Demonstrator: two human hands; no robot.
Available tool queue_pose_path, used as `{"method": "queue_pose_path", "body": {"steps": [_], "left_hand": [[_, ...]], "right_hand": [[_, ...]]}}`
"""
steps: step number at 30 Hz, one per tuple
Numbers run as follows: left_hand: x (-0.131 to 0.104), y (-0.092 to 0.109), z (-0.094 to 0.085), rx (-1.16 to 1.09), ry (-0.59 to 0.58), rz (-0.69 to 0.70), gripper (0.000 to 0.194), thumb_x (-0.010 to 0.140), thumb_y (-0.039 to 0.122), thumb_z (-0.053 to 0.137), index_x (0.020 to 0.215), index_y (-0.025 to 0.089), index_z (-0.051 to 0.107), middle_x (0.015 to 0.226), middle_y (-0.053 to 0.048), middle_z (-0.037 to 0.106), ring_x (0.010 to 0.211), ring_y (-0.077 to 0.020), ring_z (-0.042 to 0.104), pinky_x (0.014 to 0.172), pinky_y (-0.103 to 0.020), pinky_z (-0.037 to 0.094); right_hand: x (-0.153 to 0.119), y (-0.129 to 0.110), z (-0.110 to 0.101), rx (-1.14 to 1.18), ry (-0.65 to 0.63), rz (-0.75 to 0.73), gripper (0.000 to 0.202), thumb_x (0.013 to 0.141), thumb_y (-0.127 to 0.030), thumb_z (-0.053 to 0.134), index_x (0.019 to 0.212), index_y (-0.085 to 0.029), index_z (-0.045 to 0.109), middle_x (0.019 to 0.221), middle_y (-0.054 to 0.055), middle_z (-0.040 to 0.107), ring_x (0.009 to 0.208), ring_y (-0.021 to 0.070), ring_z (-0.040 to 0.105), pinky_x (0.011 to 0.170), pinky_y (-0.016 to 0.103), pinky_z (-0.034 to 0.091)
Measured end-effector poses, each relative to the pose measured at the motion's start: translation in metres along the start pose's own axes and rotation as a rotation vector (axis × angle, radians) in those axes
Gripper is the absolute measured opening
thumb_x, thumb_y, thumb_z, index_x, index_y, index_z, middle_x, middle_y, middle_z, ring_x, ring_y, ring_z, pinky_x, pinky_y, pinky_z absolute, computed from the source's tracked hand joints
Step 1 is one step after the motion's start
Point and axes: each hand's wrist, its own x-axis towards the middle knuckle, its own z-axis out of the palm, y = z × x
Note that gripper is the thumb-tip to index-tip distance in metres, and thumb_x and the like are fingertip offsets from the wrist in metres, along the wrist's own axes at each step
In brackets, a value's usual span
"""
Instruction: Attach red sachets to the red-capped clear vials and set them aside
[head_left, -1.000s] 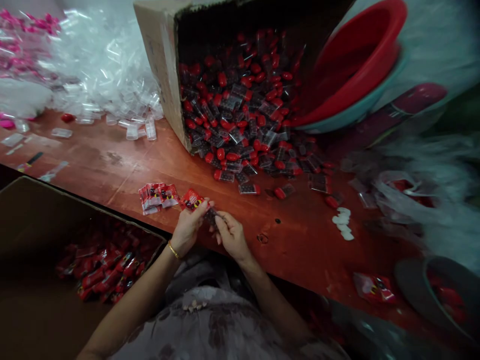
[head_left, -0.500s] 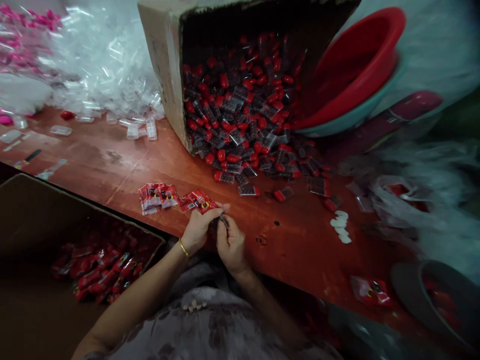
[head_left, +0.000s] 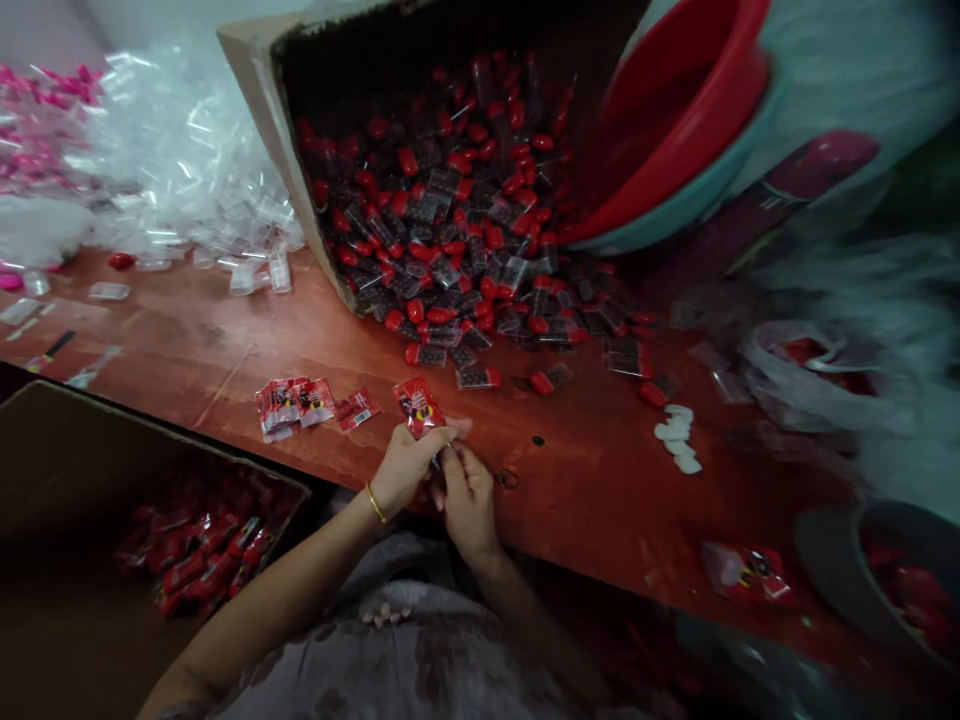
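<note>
red packet (head_left: 420,405) has swung from a sideways slant and now stands apart from the loose packet (head_left: 358,409). your left hand (head_left: 409,470) keeps a closed grip on its near end, above the surface (head_left: 585,510); your right hand (head_left: 466,500) pinches a mostly hidden dark piece (head_left: 439,460). step judged: working piece against packet; next calls for steady alignment. long axis runs away from you, far end leaning left.
</note>
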Motion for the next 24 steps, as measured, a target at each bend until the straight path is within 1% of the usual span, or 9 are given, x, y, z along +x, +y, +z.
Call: {"method": "queue_pose_path", "body": {"steps": [2,4,6,8,10,13,16,19,24], "left_hand": [[0.001,-0.002,0.007,0.050,-0.052,0.000,0.044,0.068,0.049,0.064,0.090,0.012,0.072,0.032,0.008,0.039,0.025,-0.0082,0.038,0.030,-0.021,0.028],[0.006,-0.003,0.015,0.003,-0.048,0.080,0.044,0.068,0.051,0.064,0.090,0.013,0.072,0.042,0.003,0.053,0.033,-0.0082,0.046,0.035,-0.020,0.035],[0.011,-0.006,0.022,-0.098,-0.019,0.143,0.037,0.067,0.048,0.067,0.083,0.015,0.072,0.064,-0.003,0.068,0.050,-0.0098,0.057,0.051,-0.021,0.045],[0.017,-0.010,0.028,-0.169,-0.029,0.127,0.029,0.065,0.042,0.070,0.077,0.016,0.072,0.078,-0.006,0.072,0.068,-0.0138,0.063,0.068,-0.024,0.049],[0.020,-0.013,0.031,-0.165,-0.061,0.081,0.024,0.062,0.035,0.074,0.076,0.016,0.072,0.079,-0.007,0.072,0.075,-0.0162,0.064,0.074,-0.026,0.048],[0.020,-0.015,0.031,-0.058,-0.116,0.026,0.029,0.063,0.035,0.073,0.084,0.015,0.071,0.063,-0.003,0.068,0.055,-0.0129,0.059,0.055,-0.023,0.047],[0.020,-0.011,0.031,-0.029,-0.134,0.052,0.038,0.065,0.043,0.070,0.092,0.016,0.069,0.058,-0.001,0.064,0.039,-0.0067,0.043,0.037,-0.020,0.035],[0.020,-0.010,0.032,-0.068,-0.112,0.129,0.039,0.071,0.051,0.063,0.086,0.015,0.069,0.059,-0.001,0.061,0.040,-0.0052,0.040,0.036,-0.017,0.033],[0.014,-0.020,0.034,-0.024,-0.161,0.106,0.036,0.069,0.049,0.065,0.077,0.015,0.065,0.051,0.004,0.053,0.039,-0.0065,0.044,0.036,-0.018,0.037]], "right_hand": [[0.003,-0.003,-0.008,0.088,0.004,0.058,0.031,0.090,-0.041,0.039,0.080,-0.018,0.058,0.053,-0.004,0.052,0.036,0.0075,0.041,0.035,0.019,0.035],[0.007,-0.007,-0.019,0.041,0.022,0.029,0.029,0.090,-0.041,0.041,0.086,-0.019,0.059,0.055,-0.003,0.055,0.038,0.0084,0.043,0.036,0.020,0.036],[0.010,-0.009,-0.029,-0.079,0.044,-0.045,0.027,0.090,-0.038,0.041,0.092,-0.019,0.060,0.062,0.000,0.060,0.046,0.0110,0.051,0.042,0.021,0.041],[0.011,-0.008,-0.037,-0.196,0.081,-0.122,0.025,0.089,-0.035,0.042,0.093,-0.019,0.061,0.071,0.004,0.065,0.058,0.0141,0.058,0.053,0.024,0.046],[0.010,-0.005,-0.041,-0.250,0.119,-0.142,0.024,0.089,-0.034,0.042,0.093,-0.019,0.061,0.074,0.005,0.066,0.062,0.0153,0.059,0.057,0.026,0.047],[0.011,-0.003,-0.042,-0.122,0.100,-0.031,0.025,0.090,-0.036,0.041,0.090,-0.019,0.059,0.059,-0.001,0.058,0.044,0.0110,0.050,0.044,0.022,0.041],[0.012,-0.007,-0.042,0.056,0.068,0.057,0.027,0.090,-0.040,0.039,0.087,-0.019,0.057,0.053,-0.005,0.050,0.035,0.0070,0.039,0.035,0.019,0.033],[0.014,-0.011,-0.044,0.051,0.083,0.038,0.027,0.090,-0.040,0.040,0.086,-0.018,0.055,0.050,-0.006,0.047,0.035,0.0067,0.039,0.035,0.018,0.032],[0.010,-0.015,-0.042,-0.118,0.187,0.008,0.027,0.089,-0.039,0.040,0.085,-0.018,0.056,0.046,-0.008,0.042,0.036,0.0077,0.039,0.037,0.019,0.032]]}}
